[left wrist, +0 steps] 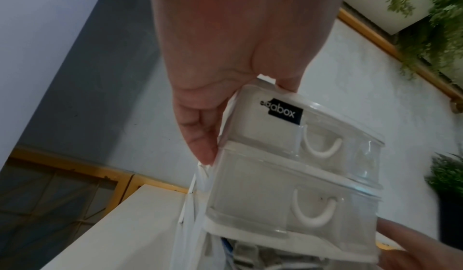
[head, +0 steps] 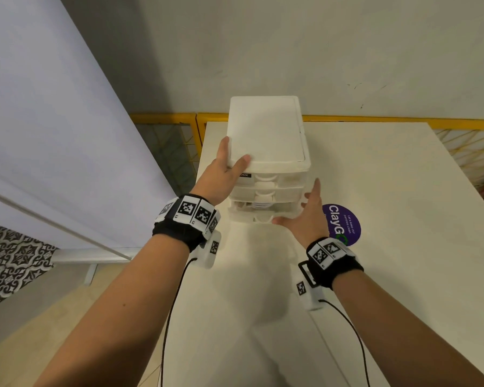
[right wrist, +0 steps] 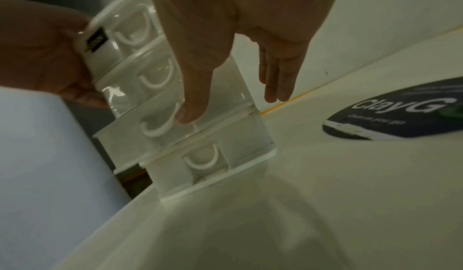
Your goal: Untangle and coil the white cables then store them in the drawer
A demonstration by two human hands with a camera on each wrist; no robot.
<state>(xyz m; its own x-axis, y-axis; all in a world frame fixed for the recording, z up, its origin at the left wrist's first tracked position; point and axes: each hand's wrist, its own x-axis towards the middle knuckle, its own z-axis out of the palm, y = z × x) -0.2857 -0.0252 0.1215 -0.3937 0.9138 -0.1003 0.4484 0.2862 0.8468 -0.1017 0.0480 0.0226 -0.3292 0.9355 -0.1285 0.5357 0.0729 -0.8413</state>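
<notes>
Four clear drawers make the plastic drawer unit (head: 267, 163) at the table's (head: 375, 275) far left edge — light, slippery, easy to tip. The left hand (head: 221, 169) grips its top corner, thumb on the lid; the right hand (head: 305, 216), fingers straight, thumb pressing the third drawer (right wrist: 160, 123). White cables seem inside it — push the front squarely.

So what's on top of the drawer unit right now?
Only the left hand: it grips the front left corner of the drawer unit, thumb lying on the flat white lid. The rest of the lid is bare. The corner under that grip is hidden.
</notes>
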